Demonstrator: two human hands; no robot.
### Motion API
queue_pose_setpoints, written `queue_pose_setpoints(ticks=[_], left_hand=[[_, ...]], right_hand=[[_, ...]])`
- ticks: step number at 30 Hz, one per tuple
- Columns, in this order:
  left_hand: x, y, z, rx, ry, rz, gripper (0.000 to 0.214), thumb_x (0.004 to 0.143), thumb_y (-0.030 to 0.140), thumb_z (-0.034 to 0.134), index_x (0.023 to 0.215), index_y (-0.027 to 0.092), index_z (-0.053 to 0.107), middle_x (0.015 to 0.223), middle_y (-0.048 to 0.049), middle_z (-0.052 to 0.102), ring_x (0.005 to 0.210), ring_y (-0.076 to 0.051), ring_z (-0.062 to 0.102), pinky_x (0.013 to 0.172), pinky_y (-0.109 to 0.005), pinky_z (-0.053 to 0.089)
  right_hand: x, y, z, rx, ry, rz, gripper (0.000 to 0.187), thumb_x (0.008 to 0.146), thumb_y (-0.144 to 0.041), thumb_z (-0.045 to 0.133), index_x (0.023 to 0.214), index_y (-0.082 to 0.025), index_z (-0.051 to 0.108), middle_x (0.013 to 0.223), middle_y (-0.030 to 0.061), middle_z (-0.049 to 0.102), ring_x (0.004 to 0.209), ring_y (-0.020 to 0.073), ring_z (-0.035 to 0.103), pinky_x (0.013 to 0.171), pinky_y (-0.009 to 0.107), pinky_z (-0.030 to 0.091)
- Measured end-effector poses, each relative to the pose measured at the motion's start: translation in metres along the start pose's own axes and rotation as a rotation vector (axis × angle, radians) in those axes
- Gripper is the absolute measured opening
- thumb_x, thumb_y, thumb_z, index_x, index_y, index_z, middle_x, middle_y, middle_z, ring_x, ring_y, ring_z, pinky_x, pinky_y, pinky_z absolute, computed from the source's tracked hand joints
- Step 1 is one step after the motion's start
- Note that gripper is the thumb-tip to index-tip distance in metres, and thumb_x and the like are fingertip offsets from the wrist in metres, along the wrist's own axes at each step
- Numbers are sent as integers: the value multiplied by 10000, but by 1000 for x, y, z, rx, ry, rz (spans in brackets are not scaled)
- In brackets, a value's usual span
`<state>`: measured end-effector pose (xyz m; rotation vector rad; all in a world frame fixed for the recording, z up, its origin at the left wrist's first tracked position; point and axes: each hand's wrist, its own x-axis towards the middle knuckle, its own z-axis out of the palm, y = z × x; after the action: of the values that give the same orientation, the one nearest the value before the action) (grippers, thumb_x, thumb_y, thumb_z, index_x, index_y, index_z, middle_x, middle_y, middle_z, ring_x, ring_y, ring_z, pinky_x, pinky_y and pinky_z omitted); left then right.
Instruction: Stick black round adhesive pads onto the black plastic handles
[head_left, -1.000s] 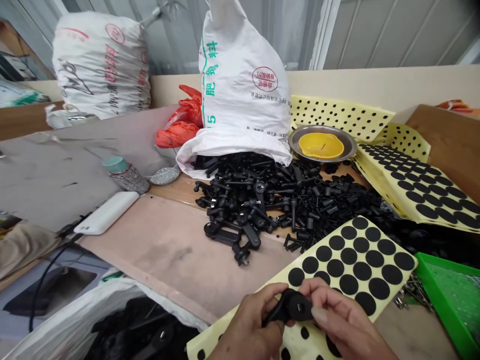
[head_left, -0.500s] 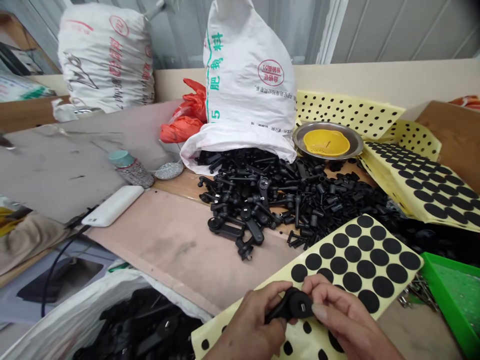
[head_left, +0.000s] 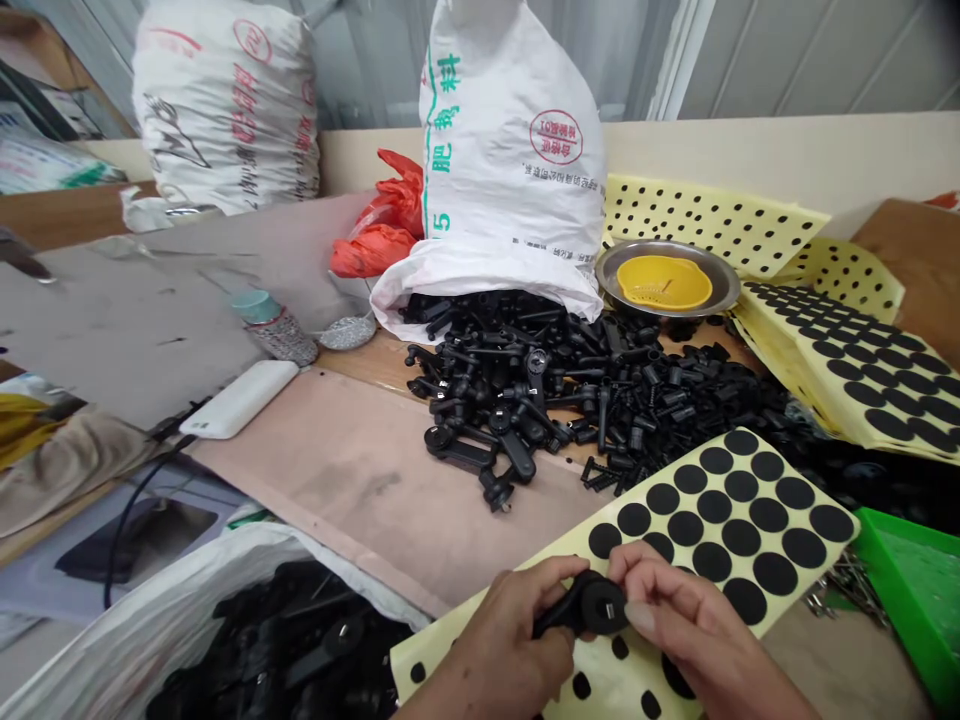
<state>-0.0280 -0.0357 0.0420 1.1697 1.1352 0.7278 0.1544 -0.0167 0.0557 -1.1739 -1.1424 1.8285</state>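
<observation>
Black lever part (head_left: 600,603) is being held over the yellow dotted sheet (head_left: 741,568) from 2 sides: the left hand (head_left: 517,632) is gripping its narrow end, fingers closed, while the right hand (head_left: 686,620) is pinching its round end's rim.

**Lettering on Two White Sacks**

On the middle white sack (head_left: 510,190) I read green characters (head_left: 442,118) 料, 鹅 and 肥 down the left edge, with a 5 below. Its red oval stamp (head_left: 556,136) shows 合格证 and, it seems, 01. The small black print (head_left: 564,182) (too fine for my remote feed) escapes me. The left white sack (head_left: 202,110) bears red characters (head_left: 244,115) and a circled red mark (head_left: 252,41), both too blurred to read.
</observation>
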Motion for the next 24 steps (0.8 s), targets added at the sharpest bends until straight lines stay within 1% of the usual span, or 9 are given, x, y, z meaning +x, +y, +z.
queue_pose_setpoints(ticks=[3, 6, 9, 13, 16, 19, 21, 24], left_hand=[[-2, 5, 0, -24, 11, -31, 486, 663, 118, 496, 1141, 143, 578, 841, -28, 644, 574, -96, 482, 504, -186, 392], [-4, 9, -2, -66, -13, -66, 427, 748, 231, 531, 1167, 157, 560, 826, -18, 606, 574, -94, 469, 501, -187, 386], [-4, 11, -2, -47, -20, -44, 362, 806, 326, 532, 1131, 175, 580, 759, 8, 570, 564, -89, 448, 490, -180, 355], [-3, 8, 1, 91, 54, 1, 279, 817, 317, 514, 1029, 162, 609, 616, 38, 497, 503, -85, 398, 472, -193, 307], [-4, 8, 3, 191, 94, 56, 244, 822, 298, 502, 998, 164, 605, 617, 33, 497, 530, -99, 409, 498, -204, 311], [-6, 9, 3, 270, 122, 105, 228, 818, 274, 495, 983, 164, 607, 617, 31, 491, 554, -110, 414, 524, -210, 316], [-6, 10, 3, 282, 147, 112, 226, 806, 268, 497, 966, 157, 613, 597, 33, 477, 544, -111, 404, 521, -213, 311], [-6, 8, 2, 239, 160, 98, 238, 793, 267, 499, 957, 143, 618, 583, 30, 471, 540, -113, 395, 515, -211, 316]], right_hand=[[1, 0, 1, -29, 24, -3, 205, 681, -321, 676, 580, -195, 550, 907, 21, 501, 775, 175, 477, 646, 236, 377], [1, -1, 1, -49, 36, -13, 208, 681, -337, 676, 583, -198, 555, 907, 27, 513, 806, 188, 487, 668, 242, 389], [1, 0, 1, -61, 18, -20, 205, 698, -346, 666, 595, -201, 563, 906, 30, 518, 836, 197, 494, 677, 244, 397], [1, 1, 0, -122, 30, -33, 208, 708, -343, 659, 591, -207, 554, 882, 23, 526, 802, 184, 500, 640, 232, 395], [3, 5, -1, -198, 57, -77, 222, 712, -352, 656, 582, -203, 554, 840, 22, 530, 742, 172, 495, 613, 234, 393], [4, 10, 2, -260, 99, -150, 271, 721, -380, 646, 554, -198, 535, 724, 4, 503, 652, 155, 472, 557, 238, 381], [3, 14, 5, -341, 145, -199, 295, 746, -410, 618, 560, -204, 518, 645, -19, 469, 583, 140, 445, 513, 236, 364], [2, 19, 9, -534, 218, -267, 292, 795, -428, 556, 603, -221, 484, 574, -49, 419, 520, 124, 406, 472, 230, 330]])
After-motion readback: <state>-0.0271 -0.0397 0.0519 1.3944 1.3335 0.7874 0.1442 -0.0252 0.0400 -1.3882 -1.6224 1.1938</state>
